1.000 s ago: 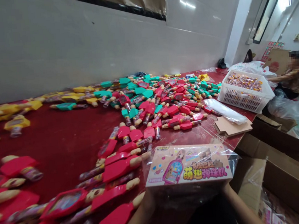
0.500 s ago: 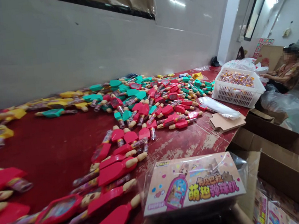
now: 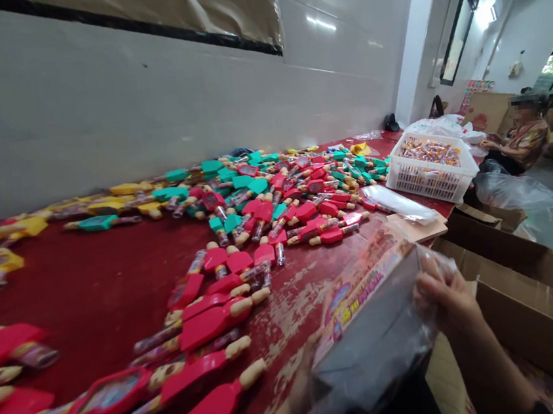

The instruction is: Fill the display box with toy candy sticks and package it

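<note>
A printed cardboard box (image 3: 368,322) in a clear plastic bag is tilted up in front of me, its plain grey side towards me. My right hand (image 3: 443,291) is closed on the bag's plastic at the box's upper right end. My left hand (image 3: 304,372) grips the box at its lower left end, its fingers partly hidden and blurred. To the left, red paddle-shaped toys (image 3: 210,326) with tan knobs and clear candy-filled tubes lie on the red table (image 3: 115,270).
Green toys (image 3: 247,180) and yellow toys (image 3: 129,188) lie along the wall. A white basket (image 3: 432,184) of small wrapped pieces stands at the table's right edge, near plastic sheets (image 3: 399,204) and flat cardboard (image 3: 419,226). Open cartons (image 3: 504,262) stand at right. A person (image 3: 521,142) sits beyond.
The box has turned from its printed front facing me to a tilted pose with its grey side showing. My right hand has come up into view on the bag; the view has shifted slightly.
</note>
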Demonstrator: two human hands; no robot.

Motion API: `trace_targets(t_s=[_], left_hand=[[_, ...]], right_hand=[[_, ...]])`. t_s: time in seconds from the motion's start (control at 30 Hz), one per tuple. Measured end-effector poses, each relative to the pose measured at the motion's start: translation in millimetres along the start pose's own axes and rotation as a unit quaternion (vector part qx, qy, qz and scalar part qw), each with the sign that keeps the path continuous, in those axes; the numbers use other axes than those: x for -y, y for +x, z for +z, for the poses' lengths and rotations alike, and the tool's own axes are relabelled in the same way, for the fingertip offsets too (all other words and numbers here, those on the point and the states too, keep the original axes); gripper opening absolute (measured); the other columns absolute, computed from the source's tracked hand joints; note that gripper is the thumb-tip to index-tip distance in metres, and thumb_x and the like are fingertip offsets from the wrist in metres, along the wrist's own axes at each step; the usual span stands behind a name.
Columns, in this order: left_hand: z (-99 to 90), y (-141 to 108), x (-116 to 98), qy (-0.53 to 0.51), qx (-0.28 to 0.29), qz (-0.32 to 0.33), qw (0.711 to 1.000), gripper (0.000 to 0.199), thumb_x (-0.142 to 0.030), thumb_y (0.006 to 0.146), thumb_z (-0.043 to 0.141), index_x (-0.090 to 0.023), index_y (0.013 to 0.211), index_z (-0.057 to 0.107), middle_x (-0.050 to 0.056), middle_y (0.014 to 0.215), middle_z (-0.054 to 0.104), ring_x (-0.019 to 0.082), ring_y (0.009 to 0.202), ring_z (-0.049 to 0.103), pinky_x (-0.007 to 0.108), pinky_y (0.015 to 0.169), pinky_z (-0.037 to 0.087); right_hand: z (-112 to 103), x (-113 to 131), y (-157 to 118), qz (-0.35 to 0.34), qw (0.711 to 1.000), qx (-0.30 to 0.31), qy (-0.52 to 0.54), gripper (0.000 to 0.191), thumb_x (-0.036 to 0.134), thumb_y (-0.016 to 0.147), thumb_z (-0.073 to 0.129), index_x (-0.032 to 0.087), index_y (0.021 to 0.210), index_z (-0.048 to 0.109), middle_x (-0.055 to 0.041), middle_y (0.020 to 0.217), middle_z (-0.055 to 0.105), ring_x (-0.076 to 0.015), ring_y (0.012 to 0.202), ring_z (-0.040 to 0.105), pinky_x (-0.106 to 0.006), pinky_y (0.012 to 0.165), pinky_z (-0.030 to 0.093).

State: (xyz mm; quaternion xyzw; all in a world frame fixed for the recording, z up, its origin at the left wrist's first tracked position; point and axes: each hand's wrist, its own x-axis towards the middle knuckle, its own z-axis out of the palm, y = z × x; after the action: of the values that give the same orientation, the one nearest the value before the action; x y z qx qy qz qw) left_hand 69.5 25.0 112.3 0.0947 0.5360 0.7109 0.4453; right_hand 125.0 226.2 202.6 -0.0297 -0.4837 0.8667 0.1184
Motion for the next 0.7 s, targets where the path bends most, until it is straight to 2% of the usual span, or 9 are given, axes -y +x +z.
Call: trace_targets(t_s=[0.07,0.13,0.23,0.27,0.33,0.4,0.47,0.57,0.7], left_hand=[[8.5,-2,-11,-0.048,0.128,-0.12,0.983,0.084,-0.087,0.07,0.027,-0.021,0.095,0.072,0.006,0.084,0.07,0.024,0.071,0.067,0.043,0.078,0.054],[11.4,-8,-22,0.094,0.17,-0.11,0.975,0.079,-0.083,0.071,0.035,-0.018,0.098,0.071,0.01,0.084,0.07,0.027,0.071,0.066,0.048,0.08,0.053],[8.0,-17,-44,0.334,0.009,0.132,0.933,0.043,-0.056,0.071,0.067,-0.022,0.097,0.07,0.01,0.096,0.068,0.03,0.096,0.063,0.047,0.092,0.048],[6.2,-19,-53,0.386,-0.079,0.254,0.883,0.038,-0.045,0.069,0.074,-0.025,0.1,0.068,0.009,0.104,0.066,0.03,0.105,0.059,0.045,0.097,0.046],[3.2,-19,-75,0.457,-0.218,0.479,0.717,0.049,-0.033,0.068,0.078,-0.027,0.112,0.06,0.008,0.121,0.057,0.027,0.116,0.053,0.042,0.101,0.044],[0.5,-17,-97,0.497,-0.25,0.577,0.597,0.07,-0.031,0.067,0.08,-0.027,0.129,0.046,0.012,0.136,0.045,0.028,0.124,0.046,0.042,0.102,0.043],[-3.0,-18,-114,0.535,-0.189,0.558,0.605,0.078,-0.028,0.068,0.077,-0.025,0.136,0.039,0.013,0.14,0.042,0.029,0.127,0.044,0.041,0.103,0.042],[-11.0,-29,-123,0.542,-0.095,0.454,0.701,0.055,-0.021,0.069,0.065,-0.021,0.123,0.054,0.008,0.114,0.064,0.024,0.104,0.061,0.032,0.09,0.05],[-22.1,-57,-118,0.494,-0.138,0.358,0.78,0.02,-0.026,0.071,0.06,-0.023,0.088,0.072,0.001,0.071,0.07,0.016,0.058,0.063,0.022,0.054,0.048]], right_hand=[[19,32,27,0.019,0.997,0.038,-0.071,0.053,0.034,0.069,0.074,0.021,0.059,0.024,0.012,0.047,0.023,-0.0016,0.037,0.017,-0.013,0.034,0.016],[32,61,51,0.047,0.978,0.117,-0.165,0.047,0.029,0.07,0.071,0.021,0.058,0.026,0.0116,0.047,0.027,-0.0017,0.037,0.021,-0.014,0.035,0.018],[50,86,75,0.087,0.909,0.271,-0.306,0.035,0.022,0.071,0.064,0.019,0.057,0.032,0.0104,0.047,0.034,-0.002,0.04,0.028,-0.015,0.038,0.021],[58,88,80,0.098,0.88,0.31,-0.346,0.032,0.018,0.07,0.062,0.019,0.056,0.033,0.0104,0.047,0.034,-0.002,0.041,0.028,-0.015,0.039,0.021],[77,80,86,0.121,0.826,0.359,-0.418,0.028,0.012,0.068,0.059,0.018,0.055,0.035,0.0105,0.048,0.034,-0.002,0.043,0.029,-0.015,0.042,0.023],[97,62,84,0.143,0.777,0.38,-0.48,0.022,0.006,0.066,0.058,0.016,0.057,0.04,0.0102,0.05,0.036,-0.0024,0.046,0.032,-0.016,0.045,0.027],[115,42,76,0.155,0.737,0.401,-0.522,0.016,0.002,0.066,0.056,0.014,0.062,0.047,0.0086,0.055,0.043,-0.0035,0.05,0.038,-0.016,0.048,0.031],[127,22,56,0.127,0.717,0.446,-0.521,0.011,0.002,0.069,0.055,0.013,0.071,0.054,0.0051,0.064,0.05,-0.0055,0.056,0.044,-0.016,0.052,0.036],[108,22,43,-0.028,0.692,0.487,-0.532,0.038,0.022,0.072,0.071,0.014,0.106,0.058,-0.0067,0.101,0.061,-0.0148,0.087,0.056,-0.024,0.077,0.047]])
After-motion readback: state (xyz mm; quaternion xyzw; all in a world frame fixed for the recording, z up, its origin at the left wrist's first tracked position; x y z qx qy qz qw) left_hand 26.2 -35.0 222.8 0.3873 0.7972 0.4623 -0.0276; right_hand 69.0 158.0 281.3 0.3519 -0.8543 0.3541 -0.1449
